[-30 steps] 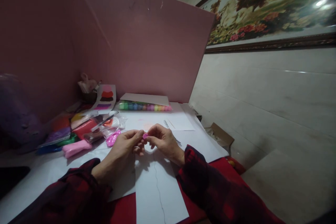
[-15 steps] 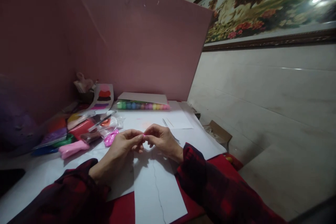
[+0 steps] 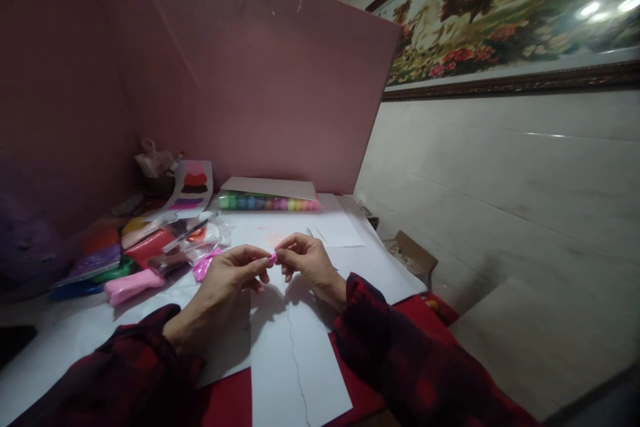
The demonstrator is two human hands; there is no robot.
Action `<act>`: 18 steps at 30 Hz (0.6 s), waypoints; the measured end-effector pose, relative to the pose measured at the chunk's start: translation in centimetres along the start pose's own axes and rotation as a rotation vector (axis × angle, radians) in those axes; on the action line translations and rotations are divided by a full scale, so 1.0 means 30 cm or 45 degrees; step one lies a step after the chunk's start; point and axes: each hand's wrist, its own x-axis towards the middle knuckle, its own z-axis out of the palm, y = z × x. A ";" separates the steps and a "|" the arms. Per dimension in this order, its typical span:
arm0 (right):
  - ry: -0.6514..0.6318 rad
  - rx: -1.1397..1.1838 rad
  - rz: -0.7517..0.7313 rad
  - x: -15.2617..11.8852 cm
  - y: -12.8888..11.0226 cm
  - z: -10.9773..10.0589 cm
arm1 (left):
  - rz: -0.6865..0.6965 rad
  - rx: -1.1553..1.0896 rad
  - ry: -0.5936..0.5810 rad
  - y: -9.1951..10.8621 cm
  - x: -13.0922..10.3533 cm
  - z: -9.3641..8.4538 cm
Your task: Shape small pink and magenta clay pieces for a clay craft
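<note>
At the left of the table, soft packets lie heaped together: a purple packet [image 3: 97,260], a green packet [image 3: 114,271], a pale pink packet [image 3: 133,287] nearest the person, and a red packet [image 3: 150,247]. A swatch sheet [image 3: 193,188] stands behind the heap, and a pen [image 3: 193,230] rests across it at a slant. A magenta packet [image 3: 203,269] sits just beside the left hand [image 3: 225,280], partly covered by it. The left hand is narrowed to a pinch, thumb and fingertips on a small pink piece [image 3: 273,259]. This piece is located between the two hands, above the far end of a white paper [image 3: 280,373] marked with one wavy line. Behind the hands lies a clear pack [image 3: 270,203] of multicoloured contents. The right hand [image 3: 311,268] pinches the opposite side of the same piece between thumb and forefinger. Further right, a cardboard box [image 3: 420,250] sits beyond the table edge, below a framed picture [image 3: 470,20].
</note>
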 end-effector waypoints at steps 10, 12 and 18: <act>-0.121 -0.261 -0.196 -0.025 0.012 0.013 | -0.019 -0.012 -0.096 -0.020 0.001 0.001; -0.126 -0.294 -0.232 -0.028 0.013 0.013 | -0.014 0.010 -0.133 -0.024 0.006 -0.005; -0.105 -0.376 -0.236 -0.033 0.005 0.015 | 0.025 0.058 -0.119 -0.028 0.011 -0.007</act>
